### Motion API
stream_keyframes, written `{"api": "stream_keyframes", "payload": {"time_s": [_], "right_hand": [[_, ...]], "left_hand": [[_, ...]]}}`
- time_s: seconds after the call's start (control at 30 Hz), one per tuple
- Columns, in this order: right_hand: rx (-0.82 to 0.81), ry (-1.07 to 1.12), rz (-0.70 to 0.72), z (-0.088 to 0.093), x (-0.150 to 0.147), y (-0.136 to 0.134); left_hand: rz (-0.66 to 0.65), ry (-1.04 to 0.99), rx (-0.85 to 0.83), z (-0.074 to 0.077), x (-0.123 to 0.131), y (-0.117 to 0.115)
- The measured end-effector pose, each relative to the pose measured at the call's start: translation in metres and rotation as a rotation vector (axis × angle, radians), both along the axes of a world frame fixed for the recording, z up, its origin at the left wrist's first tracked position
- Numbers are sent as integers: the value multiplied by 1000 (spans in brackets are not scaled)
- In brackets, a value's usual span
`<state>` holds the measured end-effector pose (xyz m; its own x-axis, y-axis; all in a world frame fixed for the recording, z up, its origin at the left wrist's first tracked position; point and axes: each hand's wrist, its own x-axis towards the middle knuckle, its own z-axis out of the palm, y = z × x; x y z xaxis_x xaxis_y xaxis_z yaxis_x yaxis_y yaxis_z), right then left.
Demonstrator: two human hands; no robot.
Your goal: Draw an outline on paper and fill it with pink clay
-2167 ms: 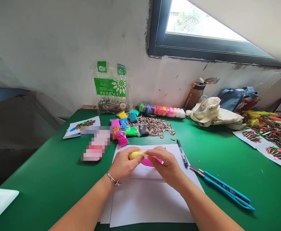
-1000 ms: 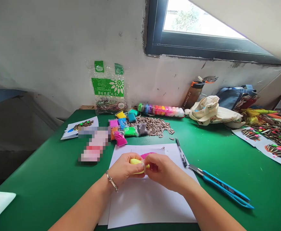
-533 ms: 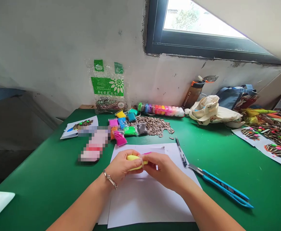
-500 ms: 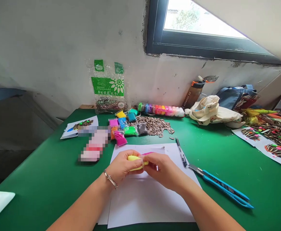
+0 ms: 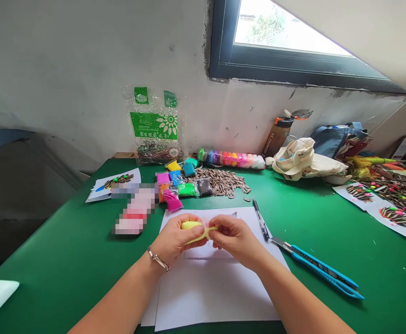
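My left hand (image 5: 178, 234) is closed around a lump of yellow modelling clay (image 5: 191, 226), with some clear plastic wrap at its right end. A thin yellow strand stretches from the lump to my right hand (image 5: 232, 236), whose thumb and fingers pinch its tip. Both hands are above white paper sheets (image 5: 216, 292) stacked on the green table. A smaller sheet lies directly beneath the fingers, partly hidden by them. Beyond the hands are several small packets of coloured clay (image 5: 188, 189), among them pink, blue, green, orange and black.
Loose sunflower seeds (image 5: 225, 182) are heaped behind the packets. On the right lie a pen (image 5: 260, 219) and a blue utility knife (image 5: 324, 269) with its blade out. Decorated cards (image 5: 396, 218) rest at far right. A bottle (image 5: 277, 134) and a cloth bag (image 5: 293, 160) stand by the wall.
My right hand has drawn slightly away to the right, and the yellow strand between the hands shows more plainly. My left hand keeps its hold on the lump.
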<state>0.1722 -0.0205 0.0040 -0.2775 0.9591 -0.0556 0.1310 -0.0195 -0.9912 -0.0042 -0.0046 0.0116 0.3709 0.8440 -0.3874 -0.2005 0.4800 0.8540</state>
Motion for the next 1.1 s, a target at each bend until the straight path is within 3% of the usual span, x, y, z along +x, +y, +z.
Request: {"api": "stream_keyframes", "payload": {"time_s": [0.2, 0.57, 0.73, 0.93, 1.1], "right_hand": [[-4, 31, 162, 6, 10, 2], [241, -331, 66, 4, 6, -2], [213, -253, 77, 4, 3, -3], [-2, 12, 172, 6, 5, -2], [222, -116, 166, 11, 11, -3]], "left_hand": [[-46, -12, 19, -2, -5, 0], [-67, 6, -19, 0, 4, -4], [-85, -6, -22, 0, 4, -5], [-65, -9, 16, 2, 2, -3], [-106, -4, -29, 4, -1, -3]]}}
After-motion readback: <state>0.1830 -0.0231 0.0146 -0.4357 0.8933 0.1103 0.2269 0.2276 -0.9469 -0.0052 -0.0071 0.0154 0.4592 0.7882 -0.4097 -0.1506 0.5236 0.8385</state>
